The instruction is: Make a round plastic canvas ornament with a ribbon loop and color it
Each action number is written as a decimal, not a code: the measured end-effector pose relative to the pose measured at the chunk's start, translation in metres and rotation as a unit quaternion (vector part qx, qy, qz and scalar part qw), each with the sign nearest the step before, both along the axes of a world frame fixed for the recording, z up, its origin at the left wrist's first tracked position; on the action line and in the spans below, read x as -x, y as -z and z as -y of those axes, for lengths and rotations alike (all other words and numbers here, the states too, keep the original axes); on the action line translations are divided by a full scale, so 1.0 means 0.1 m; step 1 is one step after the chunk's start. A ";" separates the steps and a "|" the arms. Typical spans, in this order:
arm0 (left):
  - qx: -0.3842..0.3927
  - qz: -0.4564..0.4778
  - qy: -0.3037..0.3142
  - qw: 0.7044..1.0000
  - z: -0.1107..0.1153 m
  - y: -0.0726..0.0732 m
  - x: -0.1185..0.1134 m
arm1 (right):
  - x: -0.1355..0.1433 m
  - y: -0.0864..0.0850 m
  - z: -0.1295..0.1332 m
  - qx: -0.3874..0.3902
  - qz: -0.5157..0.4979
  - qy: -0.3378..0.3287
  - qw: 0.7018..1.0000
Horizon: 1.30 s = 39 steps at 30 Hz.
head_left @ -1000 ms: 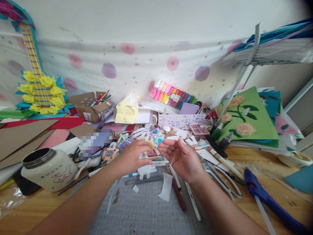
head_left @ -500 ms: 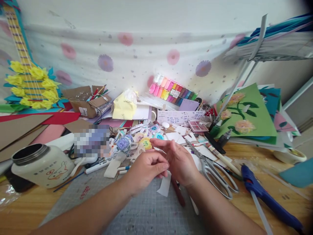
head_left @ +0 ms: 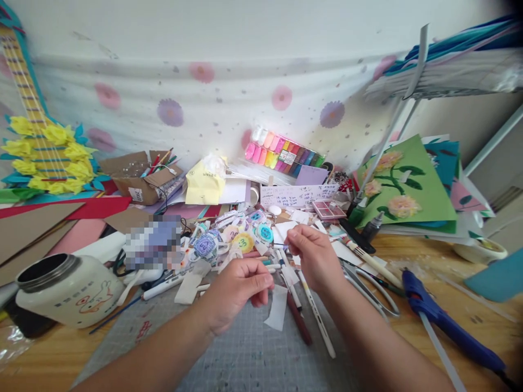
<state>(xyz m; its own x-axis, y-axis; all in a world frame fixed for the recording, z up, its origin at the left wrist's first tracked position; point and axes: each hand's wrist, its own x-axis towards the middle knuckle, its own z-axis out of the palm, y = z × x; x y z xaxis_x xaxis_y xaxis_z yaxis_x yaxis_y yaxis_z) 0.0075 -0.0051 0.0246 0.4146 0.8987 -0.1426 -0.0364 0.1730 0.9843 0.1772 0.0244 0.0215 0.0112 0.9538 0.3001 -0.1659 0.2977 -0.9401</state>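
Note:
My left hand (head_left: pixel 241 288) is above the grey cutting mat (head_left: pixel 229 354), thumb and fingers pressed together. What it pinches, if anything, is too small to make out. Up and to the right, my right hand (head_left: pixel 314 253) is closed in a pinch too, its contents unclear. Below and between the hands lie a strip of whitish paper (head_left: pixel 278 308), a dark red pen (head_left: pixel 299 321) and a white pen (head_left: pixel 317 316). Paper cut-outs with round yellow (head_left: pixel 242 242) and teal (head_left: pixel 265 233) faces are heaped behind the hands. My right forearm partly covers the grey scissors (head_left: pixel 368 288).
A blue glue gun (head_left: pixel 449 324) lies at the right on the wooden table. To the left stands an open cream jar (head_left: pixel 69 291). Along the back are a cardboard box (head_left: pixel 141 182), a colourful clay set (head_left: pixel 284 152) and a green flower picture (head_left: pixel 408 190).
My hands were close together and have moved apart. The right one has gone up and closed from spread fingers into a pinch; the left has dropped slightly. The view has shifted a little.

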 end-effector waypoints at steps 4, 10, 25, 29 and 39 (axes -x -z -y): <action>0.006 0.011 0.003 1.000 0.01 0.00 0.01 | -0.05 -0.01 -0.03 -0.013 -0.009 0.011 1.000; 0.014 0.033 -0.008 0.999 0.00 -0.02 0.00 | 0.03 0.00 0.06 -0.059 0.049 -0.008 0.997; -0.078 -0.086 -0.057 0.992 -0.04 0.03 -0.05 | 0.14 -0.03 0.20 -0.226 0.259 0.030 0.938; -0.085 -0.103 -0.056 0.989 -0.04 0.00 -0.04 | 0.15 -0.03 0.18 -0.220 0.262 0.057 0.938; -0.080 -0.097 -0.029 0.992 -0.01 -0.04 -0.02 | 0.15 -0.01 0.14 -0.201 0.258 0.097 0.940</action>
